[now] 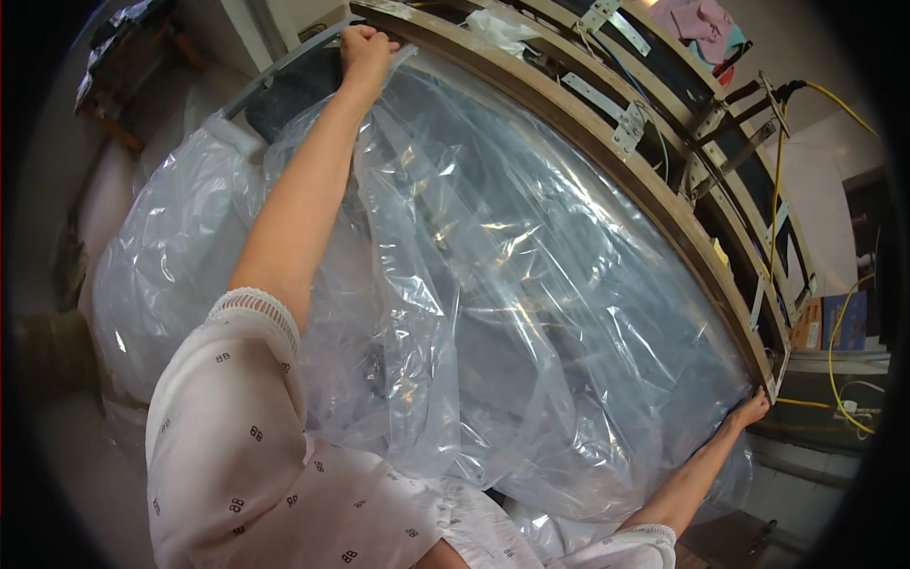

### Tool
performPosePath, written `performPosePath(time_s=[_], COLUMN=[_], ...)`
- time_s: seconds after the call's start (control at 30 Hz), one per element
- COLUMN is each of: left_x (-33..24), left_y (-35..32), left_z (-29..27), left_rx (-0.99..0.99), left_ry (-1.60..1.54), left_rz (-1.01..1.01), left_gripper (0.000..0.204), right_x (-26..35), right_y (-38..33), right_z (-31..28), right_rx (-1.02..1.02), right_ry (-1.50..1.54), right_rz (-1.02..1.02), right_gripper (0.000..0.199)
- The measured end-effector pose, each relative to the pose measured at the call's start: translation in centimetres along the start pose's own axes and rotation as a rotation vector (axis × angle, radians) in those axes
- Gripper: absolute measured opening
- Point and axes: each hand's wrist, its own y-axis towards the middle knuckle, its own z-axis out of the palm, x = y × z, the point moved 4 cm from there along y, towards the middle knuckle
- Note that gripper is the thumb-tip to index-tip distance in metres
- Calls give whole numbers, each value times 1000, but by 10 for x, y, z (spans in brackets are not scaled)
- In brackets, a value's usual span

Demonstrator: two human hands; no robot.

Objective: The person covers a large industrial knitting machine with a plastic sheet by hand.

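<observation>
Head view shows your two arms spread wide along one long wooden frame (607, 156), which runs in a curve from upper left to lower right. Your left hand (365, 52) is up at the far top end, fingers curled shut over the edge of the clear plastic sheet (493, 284) where it meets the frame. Your right hand (749, 410) is down at the lower right end, fingertips pressed to the frame's corner with the plastic's edge there; whether it actually pinches the film, you cannot tell from this angle.

The sheet hangs slack and crumpled between both hands, covering a dark bulky shape beneath. Its long axis follows the frame, so each hand sits at one end of it, neither nearer the middle. The loose bulk lies below and to the left of the frame edge. Behind the frame stand metal brackets (626, 123) and a yellow cable (834, 332).
</observation>
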Motion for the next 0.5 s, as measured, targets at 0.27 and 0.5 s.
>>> performPosePath(time_s=[0.27,0.5], left_x=[-8,12], left_y=[0,193], left_z=[13,-146], left_rx=[108,413], left_ry=[1217,900], left_rz=[-61,412], left_gripper=[70,39], right_x=[29,71], right_y=[-15,-73], right_z=[-3,-80], right_rx=[-44,82], right_ry=[-4,-612], right_rz=[135,-416], right_gripper=[36,29])
